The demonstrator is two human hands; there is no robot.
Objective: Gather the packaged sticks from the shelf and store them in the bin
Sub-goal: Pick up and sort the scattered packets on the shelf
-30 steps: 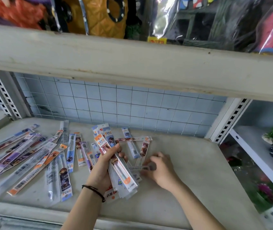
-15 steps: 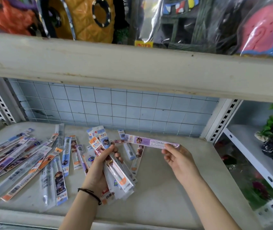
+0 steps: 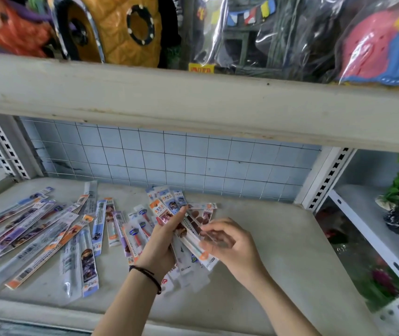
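Starting far left of the left hand [image 3: 162, 243]: long, flat, plastic-sleeved packaged sticks [image 3: 36, 236] lie scattered and overlapping on the pale grey shelf [image 3: 266, 251], purple, orange and blue prints among them. That loose spread looks unchanged from a moment ago.

Now the left hand itself, black cord wristband [image 3: 146, 275] just below it. Its fingers are curled round a fanned bundle [image 3: 203, 257] of the same packets and grip it firmly. The bundle sits just above the shelf.

Just right of the left hand, here's the change. Half a second back the right hand [image 3: 232, 248] held a purple packet out crosswise, apart from the bundle. It has swung in, and its fingers [image 3: 208, 230] pinch a clear packet [image 3: 218, 238] right against the bundle. One more stick is joining the stack, so gathering moves along. Storing hasn't begun, I'd say, and no bin is in view.

Counts:
- Two hands.
- One bundle, at least five packets showing. Overlap hides the rest.
- Roughly fifteen loose packets left of the left hand, though I cannot give an exact count.
- One packet lies crosswise just behind the left hand's fingertips. Whether it rests on the shelf or on the bundle, I cannot tell.
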